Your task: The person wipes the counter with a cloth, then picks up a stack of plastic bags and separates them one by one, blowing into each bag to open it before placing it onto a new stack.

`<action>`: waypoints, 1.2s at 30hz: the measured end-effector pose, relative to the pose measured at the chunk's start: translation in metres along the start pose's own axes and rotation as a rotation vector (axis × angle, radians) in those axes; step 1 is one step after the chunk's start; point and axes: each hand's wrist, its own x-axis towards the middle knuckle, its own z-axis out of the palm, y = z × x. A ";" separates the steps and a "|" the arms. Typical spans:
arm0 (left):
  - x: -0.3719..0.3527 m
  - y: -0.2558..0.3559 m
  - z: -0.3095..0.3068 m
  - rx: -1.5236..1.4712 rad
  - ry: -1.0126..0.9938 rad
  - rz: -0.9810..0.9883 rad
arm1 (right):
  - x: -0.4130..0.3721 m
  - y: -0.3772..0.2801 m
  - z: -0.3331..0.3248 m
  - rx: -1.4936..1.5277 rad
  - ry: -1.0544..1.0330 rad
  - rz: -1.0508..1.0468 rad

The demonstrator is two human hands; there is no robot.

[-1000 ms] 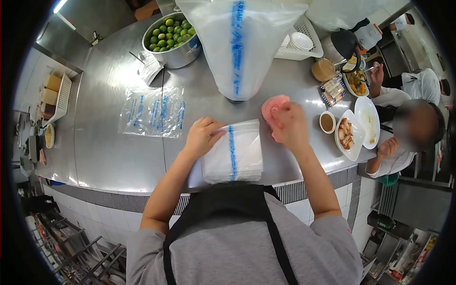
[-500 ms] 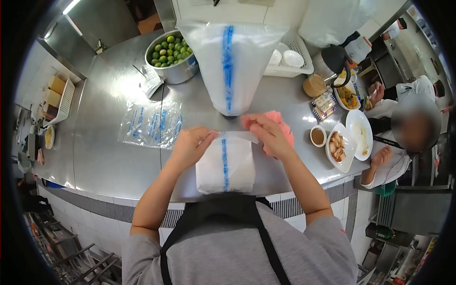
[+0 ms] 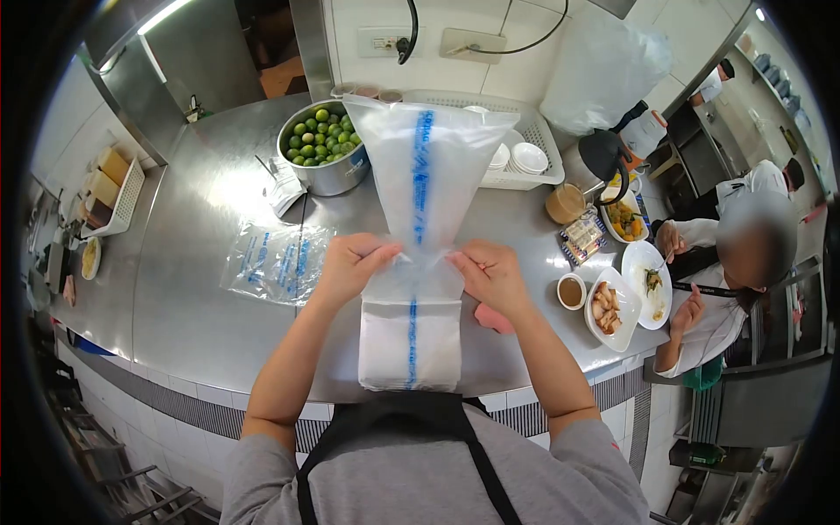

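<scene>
Between my hands is the upper, loose part of a clear plastic bag [image 3: 415, 278] with a blue printed stripe, its lower part wrapped round a white, folded stack [image 3: 409, 346] at the counter's front edge. My left hand [image 3: 357, 269] pinches the film's left side between thumb and fingers. On the other side, my right hand [image 3: 486, 276] is closed on the film too. Right behind them stands a tall filled plastic bag [image 3: 395, 162] with the same blue stripe, narrow at its base. A pink cloth [image 3: 494, 318] shows partly under my right wrist.
Flat printed plastic [image 3: 276, 262] lies left on the steel counter [image 3: 210, 341]. A pot [image 3: 331, 175] of green citrus stands behind it, near a white basket [image 3: 544, 179] of bowls. At right, a person [image 3: 731, 302] holds a utensil over a plate [image 3: 646, 308], beside a meat dish [image 3: 628, 331].
Both hands have come to matching pinches on the film, which now stands stretched upward between them. My right hand has left the pink cloth's side. The view has tilted up.
</scene>
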 end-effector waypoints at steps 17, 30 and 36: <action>-0.001 0.041 -0.008 -0.441 -0.366 0.640 | 0.006 -0.070 -0.017 0.570 -0.051 -0.785; -0.019 0.097 0.009 -0.107 -0.243 0.799 | 0.000 -0.087 -0.016 0.352 0.296 -0.067; 0.004 0.066 -0.010 -0.519 -0.493 0.297 | 0.004 -0.072 -0.005 0.796 0.365 -0.082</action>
